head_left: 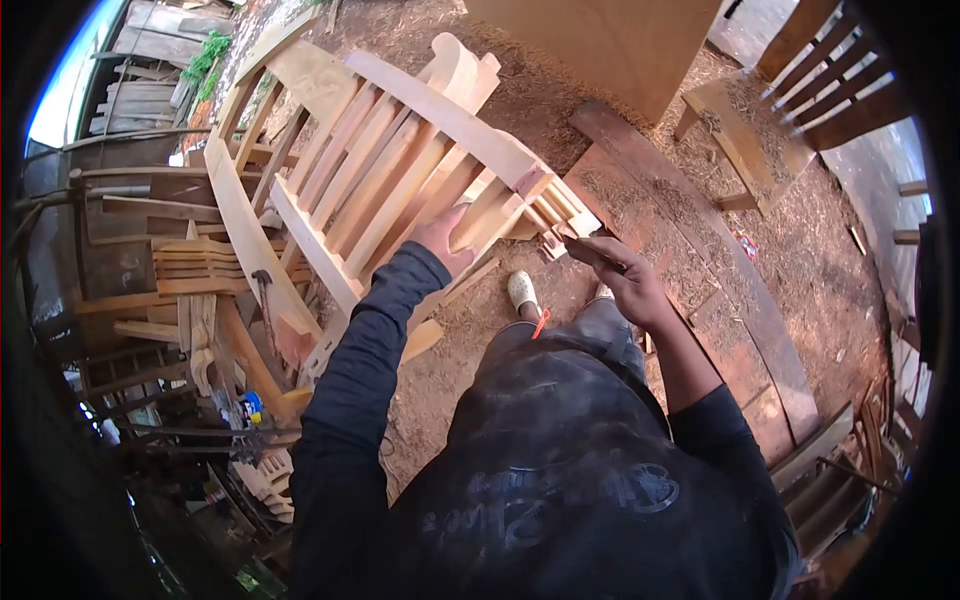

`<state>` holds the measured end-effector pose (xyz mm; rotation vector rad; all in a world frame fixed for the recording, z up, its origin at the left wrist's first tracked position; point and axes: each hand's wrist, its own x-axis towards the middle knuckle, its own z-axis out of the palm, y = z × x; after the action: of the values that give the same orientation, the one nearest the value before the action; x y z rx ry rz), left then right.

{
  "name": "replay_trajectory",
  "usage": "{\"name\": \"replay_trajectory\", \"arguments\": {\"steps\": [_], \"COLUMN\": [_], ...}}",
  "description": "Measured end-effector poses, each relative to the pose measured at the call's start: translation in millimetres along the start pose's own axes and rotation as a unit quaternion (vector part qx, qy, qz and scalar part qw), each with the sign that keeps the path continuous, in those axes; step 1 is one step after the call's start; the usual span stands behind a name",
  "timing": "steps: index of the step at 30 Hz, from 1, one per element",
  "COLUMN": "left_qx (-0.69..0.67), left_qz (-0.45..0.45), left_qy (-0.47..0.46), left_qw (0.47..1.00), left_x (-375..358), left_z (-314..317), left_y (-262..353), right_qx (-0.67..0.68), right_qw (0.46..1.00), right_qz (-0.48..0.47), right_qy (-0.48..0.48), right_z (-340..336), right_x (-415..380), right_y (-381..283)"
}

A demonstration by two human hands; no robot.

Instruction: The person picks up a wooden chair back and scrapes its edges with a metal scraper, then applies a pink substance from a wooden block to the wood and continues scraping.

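A pale wooden chair frame with a row of slats [385, 185] between two long rails stands tilted in front of me. My left hand [443, 240] grips its near edge, thumb and fingers around the outermost slat. To the right, my right hand [628, 278] is closed on a thin, flat dark brown piece [597, 250], its kind unclear. This piece is close to the frame's near right corner [535, 182], where short pale bars stick out. The fingertips of my right hand are partly hidden behind it.
A curved wooden frame [240, 200] and stacked slatted parts [200, 268] stand at left. Long brown boards [690, 250] lie on the dirt ground at right. Beyond them is a small wooden seat [735, 140]; a large panel [600, 45] stands at the back.
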<state>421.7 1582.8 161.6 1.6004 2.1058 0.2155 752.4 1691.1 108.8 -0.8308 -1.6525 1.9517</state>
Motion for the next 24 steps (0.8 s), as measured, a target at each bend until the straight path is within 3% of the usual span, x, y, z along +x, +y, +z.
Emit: {"name": "replay_trajectory", "arguments": {"steps": [1,6,8,13,16,18,21,23,24], "left_qx": [-0.007,-0.012,-0.06,-0.17,-0.28,-0.382,-0.54,-0.62,-0.679], "left_qz": [-0.054,-0.049,-0.076,-0.134,-0.185,-0.263,-0.377,-0.396,-0.353], "left_qy": [-0.071,-0.045,-0.078,0.147,0.257,0.281,0.21,0.114,0.097], "left_qw": [0.996,0.998,0.992,0.965,0.906,0.84,0.723,0.667,0.636], "left_x": [-10,-32,-41,-111,-161,-189,-212,-213,-207], "left_z": [-22,-30,-46,-94,-69,-36,-11,9,14], "left_y": [12,-11,-23,-80,-153,-172,-149,-153,-154], "right_qx": [0.1,0.104,0.073,-0.061,0.079,0.221,0.354,0.388,0.398], "right_qw": [0.985,0.966,0.969,0.947,0.972,0.946,0.908,0.89,0.886], "right_qz": [0.135,0.15,0.097,-0.159,0.074,0.196,0.216,0.239,0.239], "right_qy": [-0.047,-0.184,-0.215,-0.273,-0.208,-0.135,-0.063,-0.01,0.007], "right_z": [7,35,55,123,173,208,251,282,296], "right_x": [-4,-11,-14,-21,-41,-54,-71,-83,-88], "right_y": [-11,-33,-45,-57,-59,-56,-32,-35,-35]}}
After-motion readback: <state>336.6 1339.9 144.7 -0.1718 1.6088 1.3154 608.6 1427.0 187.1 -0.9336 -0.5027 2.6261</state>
